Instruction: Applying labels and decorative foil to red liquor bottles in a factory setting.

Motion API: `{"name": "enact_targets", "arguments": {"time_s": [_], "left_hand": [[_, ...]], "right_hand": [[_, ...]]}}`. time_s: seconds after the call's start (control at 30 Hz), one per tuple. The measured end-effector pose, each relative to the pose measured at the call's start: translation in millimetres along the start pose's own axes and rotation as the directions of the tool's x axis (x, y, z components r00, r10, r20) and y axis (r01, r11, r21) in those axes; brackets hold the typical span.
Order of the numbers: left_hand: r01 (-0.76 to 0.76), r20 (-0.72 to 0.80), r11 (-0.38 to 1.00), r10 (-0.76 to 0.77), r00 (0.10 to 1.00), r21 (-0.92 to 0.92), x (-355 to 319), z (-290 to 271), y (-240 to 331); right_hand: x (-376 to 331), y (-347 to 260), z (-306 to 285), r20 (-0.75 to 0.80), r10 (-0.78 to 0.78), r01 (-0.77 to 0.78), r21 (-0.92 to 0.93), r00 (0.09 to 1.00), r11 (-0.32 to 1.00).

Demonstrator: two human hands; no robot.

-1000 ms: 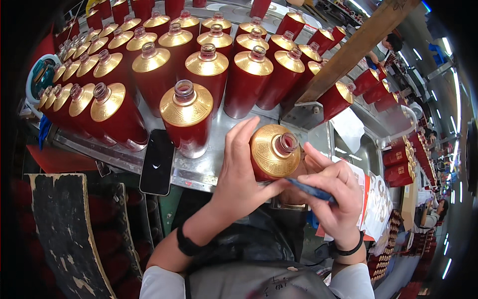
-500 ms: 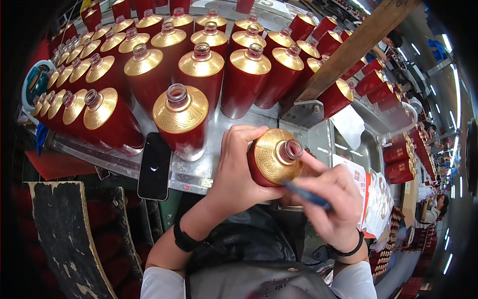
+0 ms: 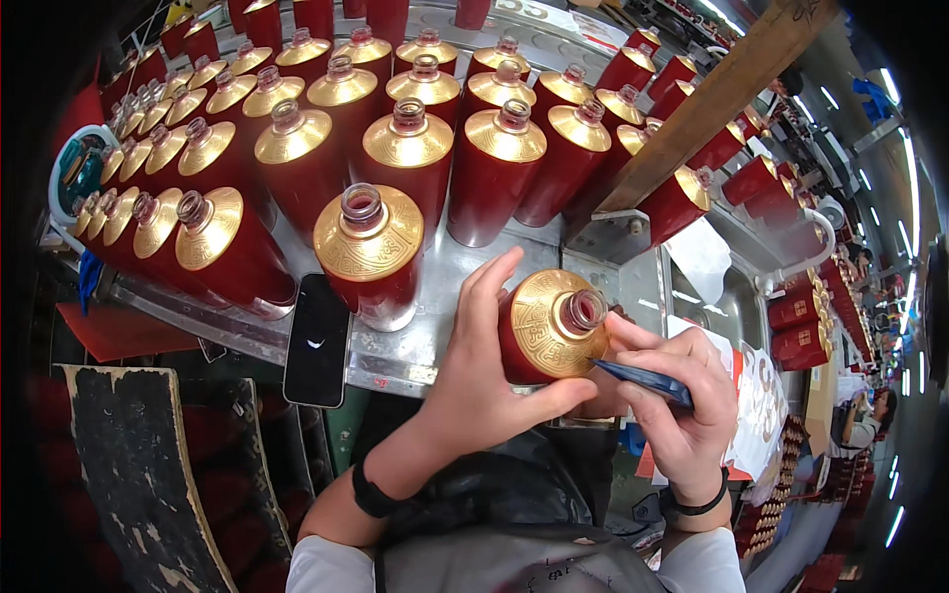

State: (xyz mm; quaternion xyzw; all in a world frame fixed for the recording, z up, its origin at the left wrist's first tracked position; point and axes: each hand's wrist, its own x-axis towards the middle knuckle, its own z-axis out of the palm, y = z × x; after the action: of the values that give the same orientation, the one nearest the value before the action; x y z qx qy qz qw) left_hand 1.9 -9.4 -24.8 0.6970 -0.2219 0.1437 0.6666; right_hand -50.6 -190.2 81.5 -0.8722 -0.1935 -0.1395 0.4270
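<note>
So the left hand (image 3: pixel 484 381) is wrapped around a red bottle with a gold embossed shoulder (image 3: pixel 544 331), fingers up one side and thumb hooked under the front, which tilts the open glass neck toward the person, probably so the shoulder is easier to get at. The bottle is held up off the metal bench (image 3: pixel 465 287), right at its near edge, just in front of the chest. The right hand (image 3: pixel 682 395) is pinched shut on a thin dark blue tool (image 3: pixel 643 381), flat like a blade or card, tip touching the gold shoulder just below the neck. Can't tell exactly what the tool is. Behind it, rows of matching uncapped bottles (image 3: pixel 405 158) stand upright on the bench, one (image 3: pixel 368 252) closest to the hands. A black phone (image 3: pixel 316 341) lies flat at the bench edge, out of the way.
</note>
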Motion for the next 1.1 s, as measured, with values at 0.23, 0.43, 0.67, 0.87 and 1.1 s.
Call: {"name": "enact_targets", "arguments": {"time_s": [0.23,0.43,0.67,0.87,1.1], "left_hand": [[0.332,0.297,0.841,-0.217,0.930,-0.428,10.2,-11.3,4.7],[0.398,0.343,0.743,-0.238,0.909,-0.538,13.5,-15.8,3.6],[0.512,0.430,0.659,-0.302,0.851,-0.551,18.4,-28.2,-5.8],[0.050,0.381,0.998,-0.062,0.923,0.042,24.2,-28.6,1.2],[-0.035,-0.074,0.999,0.037,0.997,0.025,3.5,20.2,-4.5]], "right_hand": [[-0.3,4.6,0.7,0.019,-0.021,0.021,-0.020,1.000,1.000],[1.4,7.3,3.1,0.016,-0.010,0.010,-0.015,1.000,1.000],[-2.3,8.8,0.6,0.028,0.017,-0.017,0.027,0.999,0.999],[-0.9,-1.6,5.4,0.016,-0.010,0.011,-0.036,1.000,0.999],[0.2,-9.9,25.1,0.008,-0.158,0.154,-0.268,0.987,0.951]]}}
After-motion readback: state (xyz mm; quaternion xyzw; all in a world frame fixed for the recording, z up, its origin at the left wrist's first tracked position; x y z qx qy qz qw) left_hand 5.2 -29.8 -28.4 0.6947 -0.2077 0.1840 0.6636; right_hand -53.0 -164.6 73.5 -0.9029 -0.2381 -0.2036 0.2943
